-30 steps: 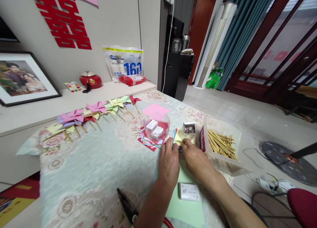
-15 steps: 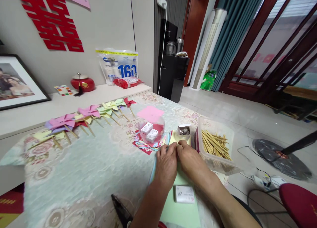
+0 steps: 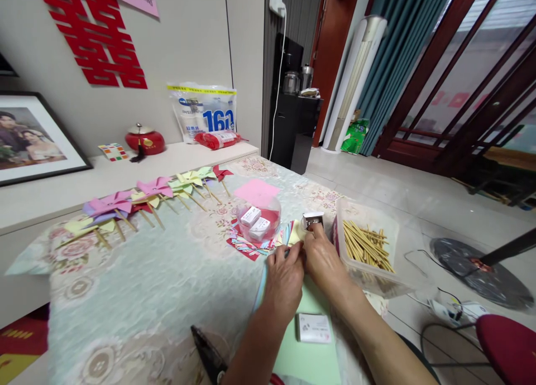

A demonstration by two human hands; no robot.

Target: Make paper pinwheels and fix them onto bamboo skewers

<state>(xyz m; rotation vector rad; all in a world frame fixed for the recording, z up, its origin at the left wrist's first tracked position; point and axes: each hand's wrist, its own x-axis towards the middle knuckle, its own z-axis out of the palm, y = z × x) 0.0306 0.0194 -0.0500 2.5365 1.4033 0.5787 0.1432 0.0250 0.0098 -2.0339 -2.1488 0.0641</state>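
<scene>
My left hand (image 3: 287,276) rests on the stacked paper with its fingers bent and pressed down on a pale yellow paper (image 3: 295,234); its fingertips are partly hidden. My right hand (image 3: 324,259) is beside it, the fingers closed and the foremost one dipping into a small open box (image 3: 313,216) of shiny metal pins or tacks. Whatever those fingertips hold is hidden. Under both wrists lies light green paper (image 3: 307,362), bearing a small closed white box (image 3: 314,328). Black scissors (image 3: 207,351) lie by my left forearm.
A clear tub (image 3: 364,273) of thin wooden sticks (image 3: 368,245) stands right of my hands. Ahead is a round clear container (image 3: 274,223) with two white boxes, over coloured paper strips (image 3: 243,245). Paper pinwheels (image 3: 154,187) line the table's back edge, near a pink sheet (image 3: 256,189).
My right hand has moved forward from beside the left fingers to the small pin box, its fingertip now inside. The left hand stays on the paper. The view has shifted slightly.
</scene>
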